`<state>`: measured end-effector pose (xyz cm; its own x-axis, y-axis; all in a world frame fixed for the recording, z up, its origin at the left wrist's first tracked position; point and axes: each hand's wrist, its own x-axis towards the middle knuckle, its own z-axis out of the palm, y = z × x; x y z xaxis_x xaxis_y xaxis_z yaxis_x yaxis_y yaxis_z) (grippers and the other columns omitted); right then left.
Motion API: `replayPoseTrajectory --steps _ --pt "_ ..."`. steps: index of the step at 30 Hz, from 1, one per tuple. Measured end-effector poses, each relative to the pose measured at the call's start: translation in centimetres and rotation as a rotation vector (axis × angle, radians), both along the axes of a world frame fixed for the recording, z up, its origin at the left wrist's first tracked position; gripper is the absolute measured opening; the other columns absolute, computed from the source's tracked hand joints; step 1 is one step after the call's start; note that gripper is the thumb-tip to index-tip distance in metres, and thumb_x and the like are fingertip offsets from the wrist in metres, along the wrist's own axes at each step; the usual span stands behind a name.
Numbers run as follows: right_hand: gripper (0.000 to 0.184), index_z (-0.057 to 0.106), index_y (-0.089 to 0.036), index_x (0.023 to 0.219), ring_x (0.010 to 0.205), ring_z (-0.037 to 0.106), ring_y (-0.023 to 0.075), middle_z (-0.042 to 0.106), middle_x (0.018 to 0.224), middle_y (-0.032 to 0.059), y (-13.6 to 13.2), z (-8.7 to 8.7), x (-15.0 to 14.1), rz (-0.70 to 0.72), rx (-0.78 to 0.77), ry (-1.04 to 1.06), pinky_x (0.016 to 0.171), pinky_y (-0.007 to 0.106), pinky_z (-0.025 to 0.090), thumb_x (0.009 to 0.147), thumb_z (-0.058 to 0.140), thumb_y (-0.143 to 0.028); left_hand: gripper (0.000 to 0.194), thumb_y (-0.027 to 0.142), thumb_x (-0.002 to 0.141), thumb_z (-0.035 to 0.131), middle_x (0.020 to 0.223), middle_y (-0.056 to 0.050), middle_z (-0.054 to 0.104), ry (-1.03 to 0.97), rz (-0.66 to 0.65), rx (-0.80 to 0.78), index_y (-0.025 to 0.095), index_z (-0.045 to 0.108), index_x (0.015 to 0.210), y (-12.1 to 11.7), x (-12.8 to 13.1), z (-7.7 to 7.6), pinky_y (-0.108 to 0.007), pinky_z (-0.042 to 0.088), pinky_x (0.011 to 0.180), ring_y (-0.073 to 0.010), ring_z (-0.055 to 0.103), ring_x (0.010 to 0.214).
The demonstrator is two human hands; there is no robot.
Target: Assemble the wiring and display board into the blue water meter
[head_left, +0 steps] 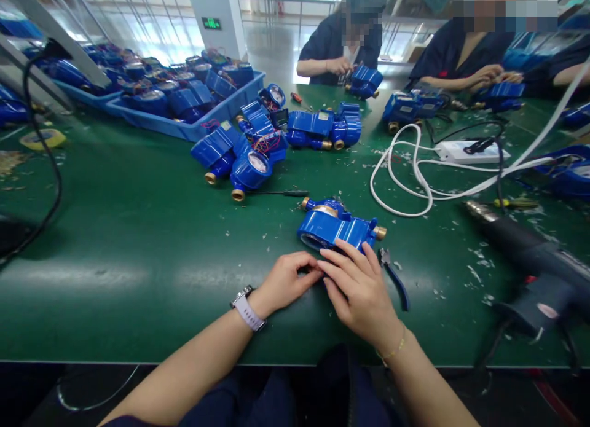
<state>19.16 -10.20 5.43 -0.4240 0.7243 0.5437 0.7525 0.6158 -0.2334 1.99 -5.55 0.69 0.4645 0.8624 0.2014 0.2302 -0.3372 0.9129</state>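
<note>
A blue water meter (338,227) with brass threaded ends lies on the green bench in front of me, its round face turned partly toward the near left. My left hand (290,282) is closed in a pinch at the meter's near side; whatever lies between its fingertips is hidden. Fingers outstretched and a little spread, my right hand (359,289) rests against the near edge of the same meter, its index finger close to the left fingertips. Just right of that hand are dark-handled cutting pliers (395,281). A thin screwdriver (295,193) lies behind the meter.
More blue meters (251,169) stand farther back, beside a blue crate (184,131) full of them. On the right are a heat gun (544,261), a white power strip (470,150) and its looped cable. Yellow tape (42,138) lies left. Co-workers handle meters across the bench (138,230).
</note>
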Motion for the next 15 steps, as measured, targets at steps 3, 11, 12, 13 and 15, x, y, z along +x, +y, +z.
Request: replayPoseTrajectory --steps 3,11,12,13,15 --pt "0.020 0.065 -0.018 0.108 0.127 0.050 0.0259 0.069 0.118 0.0053 -0.1 -1.1 -0.4 -0.069 0.032 -0.012 0.117 0.049 0.017 0.096 0.050 -0.013 0.010 0.021 0.086 0.063 0.077 -0.002 0.067 -0.030 -0.012 0.031 0.014 0.066 0.079 -0.4 0.1 0.0 -0.024 0.045 0.072 -0.0139 0.060 0.074" --pt "0.014 0.065 -0.020 0.089 0.128 0.050 0.0243 0.071 0.114 0.0039 -0.5 -2.3 0.6 -0.109 0.109 0.004 0.118 0.049 0.015 0.096 0.054 -0.016 0.014 0.026 0.085 0.062 0.078 -0.003 0.068 -0.138 -0.041 -0.143 0.014 0.065 0.078 -0.5 -0.4 0.5 -0.026 0.046 0.074 -0.0147 0.061 0.075" --pt "0.013 0.064 -0.020 0.089 0.128 0.049 0.0241 0.070 0.115 0.0044 -0.6 -2.6 0.8 -0.119 0.122 0.005 0.118 0.050 0.015 0.096 0.054 -0.016 0.015 0.027 0.085 0.062 0.078 -0.003 0.067 -0.147 -0.021 -0.165 0.014 0.064 0.079 -0.3 -0.5 0.7 -0.026 0.046 0.074 -0.0144 0.060 0.075" --pt "0.012 0.064 -0.021 0.089 0.129 0.048 0.0239 0.070 0.117 0.0047 -0.7 -2.8 1.0 -0.129 0.134 0.002 0.118 0.050 0.016 0.095 0.055 -0.016 0.016 0.028 0.085 0.061 0.077 -0.002 0.066 -0.151 0.006 -0.179 0.014 0.063 0.079 -0.2 -0.7 0.8 -0.025 0.045 0.072 -0.0139 0.060 0.074" --pt "0.009 0.064 -0.022 0.091 0.131 0.046 0.0239 0.069 0.119 0.0046 -0.9 -3.1 1.2 -0.142 0.152 -0.015 0.118 0.050 0.018 0.094 0.057 -0.016 0.021 0.031 0.089 0.056 0.073 0.000 0.064 -0.129 0.058 -0.183 0.015 0.060 0.076 0.0 -0.9 1.1 -0.025 0.044 0.069 -0.0130 0.058 0.070"
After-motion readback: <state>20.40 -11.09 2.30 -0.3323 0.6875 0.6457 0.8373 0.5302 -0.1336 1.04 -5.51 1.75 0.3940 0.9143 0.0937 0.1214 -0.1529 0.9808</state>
